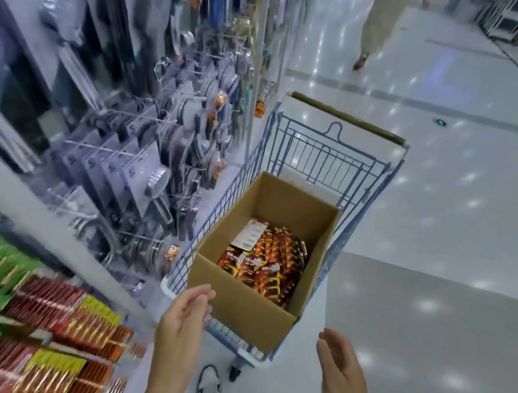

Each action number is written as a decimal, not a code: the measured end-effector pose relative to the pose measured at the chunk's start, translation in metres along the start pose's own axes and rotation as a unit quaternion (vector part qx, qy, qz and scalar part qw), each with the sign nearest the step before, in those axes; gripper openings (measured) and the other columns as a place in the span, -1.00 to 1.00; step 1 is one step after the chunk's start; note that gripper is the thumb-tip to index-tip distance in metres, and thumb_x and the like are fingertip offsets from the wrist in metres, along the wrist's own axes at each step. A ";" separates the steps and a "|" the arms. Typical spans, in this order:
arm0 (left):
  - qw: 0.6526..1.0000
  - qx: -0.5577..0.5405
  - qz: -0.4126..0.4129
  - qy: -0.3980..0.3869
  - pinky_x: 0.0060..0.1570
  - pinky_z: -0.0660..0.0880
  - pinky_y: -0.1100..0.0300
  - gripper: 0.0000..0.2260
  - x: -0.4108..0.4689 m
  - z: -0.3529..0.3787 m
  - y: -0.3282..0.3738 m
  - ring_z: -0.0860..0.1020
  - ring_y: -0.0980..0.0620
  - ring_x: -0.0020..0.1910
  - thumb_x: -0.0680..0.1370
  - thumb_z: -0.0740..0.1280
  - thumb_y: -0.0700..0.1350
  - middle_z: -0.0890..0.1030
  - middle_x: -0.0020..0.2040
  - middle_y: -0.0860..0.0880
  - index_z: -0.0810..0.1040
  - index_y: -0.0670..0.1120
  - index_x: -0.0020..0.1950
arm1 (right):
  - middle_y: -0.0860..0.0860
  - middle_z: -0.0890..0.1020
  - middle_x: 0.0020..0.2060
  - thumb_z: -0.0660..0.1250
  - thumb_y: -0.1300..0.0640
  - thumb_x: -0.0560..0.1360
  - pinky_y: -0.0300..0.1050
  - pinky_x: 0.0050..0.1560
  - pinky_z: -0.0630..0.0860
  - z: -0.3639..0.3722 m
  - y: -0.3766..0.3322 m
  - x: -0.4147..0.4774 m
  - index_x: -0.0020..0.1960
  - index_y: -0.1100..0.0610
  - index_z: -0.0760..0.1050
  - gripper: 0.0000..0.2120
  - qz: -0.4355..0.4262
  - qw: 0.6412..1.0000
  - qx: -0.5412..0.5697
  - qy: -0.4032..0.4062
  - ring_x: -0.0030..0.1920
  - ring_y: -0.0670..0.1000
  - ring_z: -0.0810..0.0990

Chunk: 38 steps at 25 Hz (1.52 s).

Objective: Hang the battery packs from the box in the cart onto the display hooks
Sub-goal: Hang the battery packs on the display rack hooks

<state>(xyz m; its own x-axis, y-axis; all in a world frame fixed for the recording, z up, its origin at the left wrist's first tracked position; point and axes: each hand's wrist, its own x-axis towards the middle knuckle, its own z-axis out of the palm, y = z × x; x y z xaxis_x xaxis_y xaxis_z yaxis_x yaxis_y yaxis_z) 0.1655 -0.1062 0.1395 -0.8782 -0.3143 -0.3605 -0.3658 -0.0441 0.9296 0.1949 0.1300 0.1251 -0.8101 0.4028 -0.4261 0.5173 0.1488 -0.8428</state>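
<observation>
- While both hands are hovering empty in front of the body, the pick-up step is looking not yet begun: nothing is being carried toward the display.
- The left hand (184, 320) is hanging with its fingers relaxed and loosely extended, holding nothing, its fingertips lying over the near corner of the box (238, 310); whether they are touching the cardboard cannot be told.
- The right hand (340, 373) is spread flat, palm turned inward, gripping nothing, well clear of the box on its right side.
- The battery packs (269, 262) are lying in a loose heap on the box floor, ahead of both hands and between them.
- The box is sitting inside the cart (330, 152), which is stretching away beyond the hands.
- The display hooks (43, 317) are showing to the left of the left hand, blurred, already carrying rows of green, red, yellow and orange packs.
- Next move, as judged: reaching forward and down into the box, pinching packs by their card tops, then swinging left to thread them onto a matching hook.
- Count: one cart, one box, two hands. Packs in the heap are overlapping too much to count, likely dozens, with one pale card (248, 234) lying on top at the far side.
</observation>
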 end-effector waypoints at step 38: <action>0.934 0.253 -0.252 0.002 0.39 0.47 -0.03 -0.55 0.366 0.324 -0.166 0.56 -0.16 0.33 0.56 0.50 -0.15 0.59 0.31 -0.13 0.48 -0.15 0.42 | -0.38 0.67 0.07 0.39 0.21 0.57 -0.16 0.29 0.54 0.017 -0.071 0.270 0.17 -0.14 0.57 -0.71 0.130 0.984 -0.008 -0.120 0.18 -0.26 0.63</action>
<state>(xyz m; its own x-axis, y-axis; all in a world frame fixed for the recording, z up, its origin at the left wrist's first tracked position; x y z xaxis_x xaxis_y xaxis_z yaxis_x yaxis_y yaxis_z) -0.1953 0.0934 -0.1718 -0.5546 -0.3786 -0.7410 -0.8320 0.2661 0.4867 -0.0650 0.2127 0.0645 -0.6907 0.2041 -0.6938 0.7185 0.0847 -0.6904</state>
